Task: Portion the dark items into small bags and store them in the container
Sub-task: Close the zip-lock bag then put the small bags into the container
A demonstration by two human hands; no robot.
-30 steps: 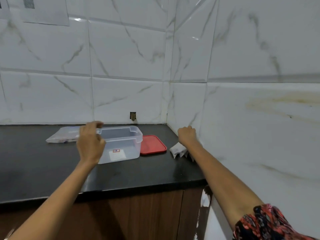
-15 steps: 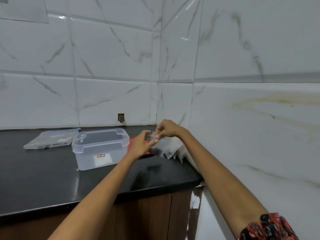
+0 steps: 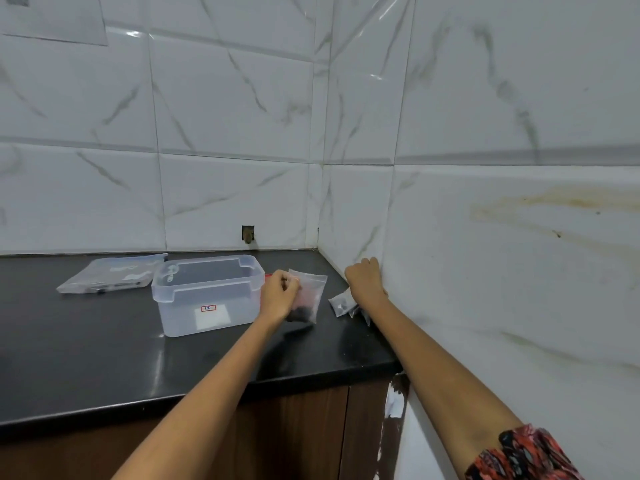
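Here, the small bag (image 3: 309, 295) hangs upright, long axis vertical, dark bits at its bottom, just right of the clear container (image 3: 207, 295) on the black counter (image 3: 86, 358) (white tiled corner behind). The left hand (image 3: 280, 295) pinches it; the right hand (image 3: 364, 283), fingers curled, rests on more bags (image 3: 341, 305) farther right.

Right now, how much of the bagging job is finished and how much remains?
Done: some small bags by the wall already hold dark items, and the clear container stands open.
In hand: the left hand pinches one filled bag beside the container; the right hand rests on the pile.
Left: no bag shows inside the container yet.
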